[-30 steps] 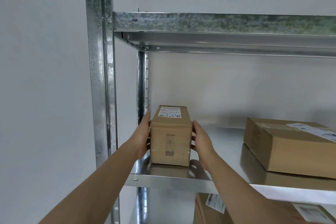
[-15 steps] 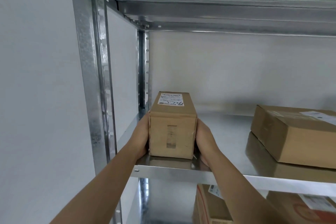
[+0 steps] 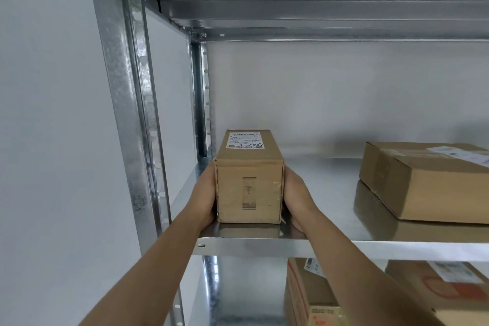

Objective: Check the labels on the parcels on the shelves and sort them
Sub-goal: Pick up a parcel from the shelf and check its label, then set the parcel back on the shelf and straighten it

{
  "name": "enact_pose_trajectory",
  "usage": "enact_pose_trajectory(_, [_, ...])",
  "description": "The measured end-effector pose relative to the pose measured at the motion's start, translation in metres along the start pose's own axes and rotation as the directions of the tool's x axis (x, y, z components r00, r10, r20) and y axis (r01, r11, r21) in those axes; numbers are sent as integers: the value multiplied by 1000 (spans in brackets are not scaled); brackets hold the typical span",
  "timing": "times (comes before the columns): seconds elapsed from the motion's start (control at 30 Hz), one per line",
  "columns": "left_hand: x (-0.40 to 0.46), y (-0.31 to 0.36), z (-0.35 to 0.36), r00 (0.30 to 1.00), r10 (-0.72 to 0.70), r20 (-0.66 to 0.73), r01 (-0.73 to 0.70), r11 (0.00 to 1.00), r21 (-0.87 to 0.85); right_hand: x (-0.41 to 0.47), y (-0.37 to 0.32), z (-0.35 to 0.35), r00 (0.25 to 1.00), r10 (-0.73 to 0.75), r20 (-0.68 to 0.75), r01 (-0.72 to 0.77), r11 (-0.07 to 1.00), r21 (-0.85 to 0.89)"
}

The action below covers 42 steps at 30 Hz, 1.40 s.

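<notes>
While both hands clasp it, left hand [image 3: 205, 193] on its 9 o'clock side, right hand [image 3: 296, 198] at 3 o'clock, small labelled cardboard parcel [image 3: 250, 180] resting upright at metal shelf [image 3: 330, 245] front-left corner, larger parcel [image 3: 426, 180] well apart at 3 o'clock.

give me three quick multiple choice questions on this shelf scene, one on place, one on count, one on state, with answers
1. Where does the small brown cardboard box sit?
A. left end of the galvanised metal shelf
B. on the floor
C. on the wide flat cardboard parcel

2. How many hands touch it?
A. none
B. one
C. two

3. Which face carries the white shipping label?
A. bottom
B. top
C. right side

Answers: 1 A, it stands beside the corner upright; 2 C, the left hand and right hand clasp its sides; 3 B, the label faces upward.
</notes>
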State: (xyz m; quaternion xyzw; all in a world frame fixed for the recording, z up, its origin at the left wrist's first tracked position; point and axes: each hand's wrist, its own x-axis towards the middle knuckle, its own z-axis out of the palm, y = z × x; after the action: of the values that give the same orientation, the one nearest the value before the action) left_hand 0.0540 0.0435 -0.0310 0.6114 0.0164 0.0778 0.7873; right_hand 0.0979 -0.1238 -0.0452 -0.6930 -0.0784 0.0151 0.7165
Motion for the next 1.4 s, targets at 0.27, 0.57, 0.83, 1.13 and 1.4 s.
enact_pose_trajectory(0.27, [1,46,-1,987,58,-149,-37,990,139,-21,-42,-23,968,-249,-18,222,892,-395])
enact_pose_trajectory(0.57, [-44,98,153,884,466,-46,-302,642,704,-35,-125,-167,785,-462,412,512,109,-852])
enact_pose_trajectory(0.83, [-17,-8,303,976,219,-3,-164,742,650,-40,-118,-369,869,-489,72,314,433,-845])
enact_pose_trajectory(1.13, [-11,-69,323,988,-149,-48,156,967,203,-35,-59,-449,929,-35,-368,-71,960,-272])
enact_pose_trajectory(1.4, [-11,-88,330,977,-204,68,202,979,38,-33,-43,-439,973,88,-212,-64,991,117])
